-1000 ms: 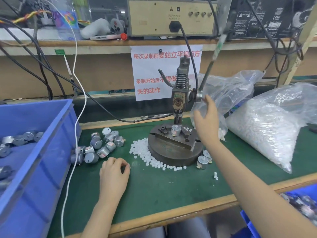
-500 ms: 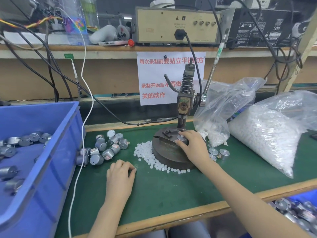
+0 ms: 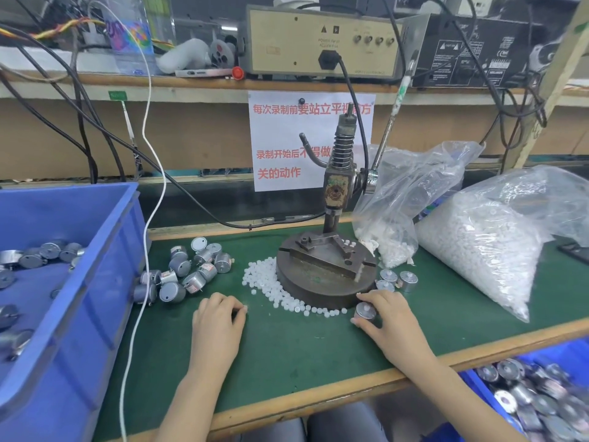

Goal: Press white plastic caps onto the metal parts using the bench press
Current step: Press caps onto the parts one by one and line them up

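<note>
1. The blue bin (image 3: 105, 250) on my left holds grey binned parts (image 3: 41, 253) scattered over its floor; its near wall hides some of them.
2. A second blue bin (image 3: 567, 349) sits below the bench edge at lower right, piled with more metal pieces (image 3: 535, 397), which are blurred.
3. The large clear bag (image 3: 478, 250) lying on the right is packed with white caps. A smaller clear bag (image 3: 398, 218) slumps between it and the press, with white caps in its bottom.
4. The bench press (image 3: 338, 193) stands mid-bench on a round base (image 3: 318, 282), its lever (image 3: 392, 122) angled up to the right.
5. My right hand (image 3: 392, 317) grasps one metal part (image 3: 365, 311) between thumb and fingers, on the green mat (image 3: 302, 352) just in front of the base; a white spot shows on top of it.
6. My left hand (image 3: 216, 317) rests knuckles-up on the mat with fingers curled under; I cannot tell whether they pinch anything.
7. Loose caps (image 3: 271, 282) lie in an arc against the base's left and front edge, between the two hands.
8. Loose metal parts (image 3: 188, 269) cluster near the left bin; three more parts (image 3: 398, 279) stand just right of the base.
9. A white cable (image 3: 153, 218) hangs down across the left bin's corner, and a black cable (image 3: 191, 199) runs behind toward the press. A paper sign (image 3: 287, 138) hangs behind it.
</note>
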